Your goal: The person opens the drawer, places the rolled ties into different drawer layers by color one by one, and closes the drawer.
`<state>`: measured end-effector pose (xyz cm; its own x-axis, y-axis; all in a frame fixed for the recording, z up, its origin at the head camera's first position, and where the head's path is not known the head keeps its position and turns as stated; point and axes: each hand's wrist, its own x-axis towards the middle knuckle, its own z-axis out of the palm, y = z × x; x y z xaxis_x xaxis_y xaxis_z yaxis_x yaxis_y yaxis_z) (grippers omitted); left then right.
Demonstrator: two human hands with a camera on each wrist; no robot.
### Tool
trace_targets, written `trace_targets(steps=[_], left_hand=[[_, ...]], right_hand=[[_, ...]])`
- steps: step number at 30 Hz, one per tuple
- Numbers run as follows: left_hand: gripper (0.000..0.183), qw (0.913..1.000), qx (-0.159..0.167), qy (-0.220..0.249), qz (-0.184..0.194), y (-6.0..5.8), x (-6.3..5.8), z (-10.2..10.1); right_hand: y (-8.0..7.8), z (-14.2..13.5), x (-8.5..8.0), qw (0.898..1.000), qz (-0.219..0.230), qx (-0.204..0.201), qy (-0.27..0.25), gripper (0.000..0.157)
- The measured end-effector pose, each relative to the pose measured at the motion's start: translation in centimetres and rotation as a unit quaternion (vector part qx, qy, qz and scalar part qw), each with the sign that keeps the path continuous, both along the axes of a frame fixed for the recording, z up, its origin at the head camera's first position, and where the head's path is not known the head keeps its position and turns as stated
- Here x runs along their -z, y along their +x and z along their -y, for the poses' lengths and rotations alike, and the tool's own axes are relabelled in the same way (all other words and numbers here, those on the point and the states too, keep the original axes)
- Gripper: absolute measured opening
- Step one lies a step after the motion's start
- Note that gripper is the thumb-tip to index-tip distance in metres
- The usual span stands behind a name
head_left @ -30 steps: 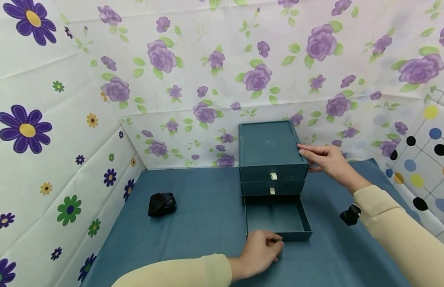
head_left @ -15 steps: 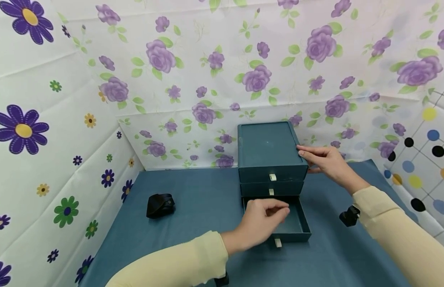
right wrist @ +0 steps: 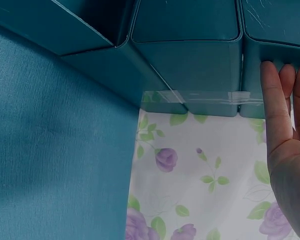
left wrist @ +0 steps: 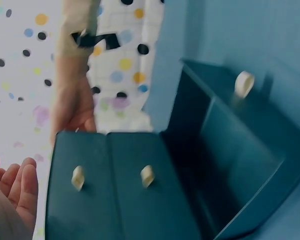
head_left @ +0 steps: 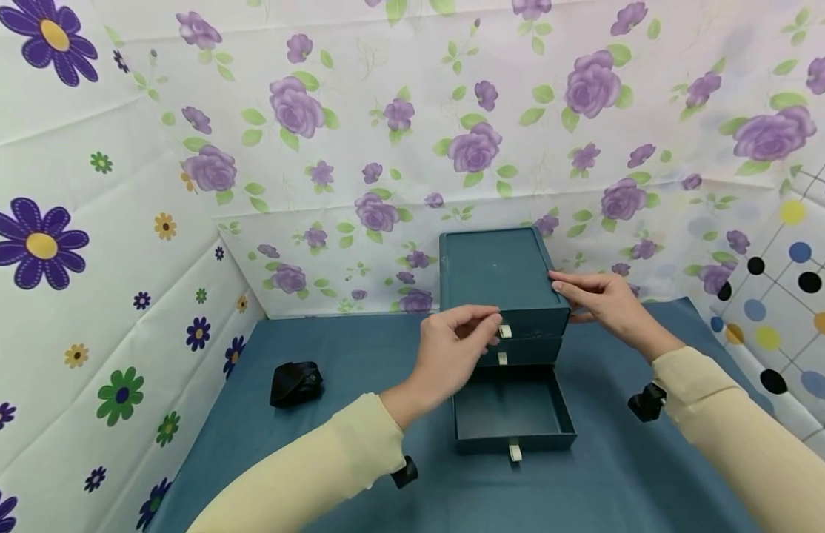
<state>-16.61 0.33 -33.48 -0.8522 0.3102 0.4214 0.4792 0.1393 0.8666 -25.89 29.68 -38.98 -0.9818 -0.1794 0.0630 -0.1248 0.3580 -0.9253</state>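
A dark teal drawer chest [head_left: 495,268] stands against the back wall. Its bottom drawer [head_left: 515,443] is pulled out and shows a bare inside, while the upper two are closed. Each drawer front has a cream pull tab, such as the top one [head_left: 506,332]. My left hand [head_left: 446,355] hovers in front of the upper drawers, thumb and fingers loosely bent with nothing between them. In the left wrist view the left fingers [left wrist: 24,192] lie beside the top drawer's front, apart from its tab. My right hand [head_left: 606,305] touches the chest's upper right side with straight fingers [right wrist: 276,105].
A black folded or rolled item [head_left: 297,383] lies on the blue cloth [head_left: 359,340] at left. Floral sheets [head_left: 399,170] hang behind and at the sides. Dark wrist cameras [head_left: 648,402] are strapped at both sleeves.
My left hand has risen from the bottom drawer's front, over that drawer, to the front of the upper drawers. The right hand stays at the chest's side; the bottom drawer remains pulled out.
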Motion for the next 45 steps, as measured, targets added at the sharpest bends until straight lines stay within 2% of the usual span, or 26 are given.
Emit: trace_targets(steps=[4,11,16,21,24,29,34,37,41,45], left_hand=[[0.021,0.9994,-0.023,0.018,-0.017,-1.0,-1.1,1.0],[0.02,0.996,-0.068,0.051,-0.028,-2.9,-2.1,2.9],[0.02,0.9926,-0.102,0.057,-0.029,-4.1,-2.2,4.9],[0.021,0.9878,-0.143,0.05,-0.037,-5.1,-1.8,7.3],[0.021,0.9842,-0.17,0.045,-0.023,-5.4,-1.0,8.9],[0.023,0.9767,-0.212,0.029,0.015,-6.0,0.9,11.4],[0.026,0.9642,-0.261,0.005,0.045,-7.7,4.1,14.9],[0.028,0.9495,-0.306,-0.034,0.06,-8.6,5.8,17.5],[0.031,0.9238,-0.362,-0.095,0.08,-9.3,7.0,21.0],[0.033,0.9032,-0.388,-0.15,0.107,-9.5,8.2,24.1]], right_hand=[[0.0,0.0,0.1,1.0,0.002,0.002,-0.003,0.046],[0.0,-0.1,0.2,1.0,0.003,0.005,-0.005,0.046],[0.3,-0.1,0.2,1.0,0.008,0.009,-0.004,0.046],[0.4,0.0,0.6,1.0,0.01,0.009,-0.007,0.047],[0.4,0.1,0.7,1.0,0.014,0.006,-0.012,0.047],[0.7,0.4,0.4,1.0,0.024,0.006,-0.018,0.045],[1.5,0.9,-0.9,0.999,0.031,0.005,-0.019,0.045],[1.7,1.0,-1.4,0.999,0.031,0.002,-0.02,0.045],[1.1,0.6,-1.1,0.999,0.025,0.003,-0.02,0.045],[0.3,0.1,-0.3,1.0,0.019,0.004,-0.013,0.047]])
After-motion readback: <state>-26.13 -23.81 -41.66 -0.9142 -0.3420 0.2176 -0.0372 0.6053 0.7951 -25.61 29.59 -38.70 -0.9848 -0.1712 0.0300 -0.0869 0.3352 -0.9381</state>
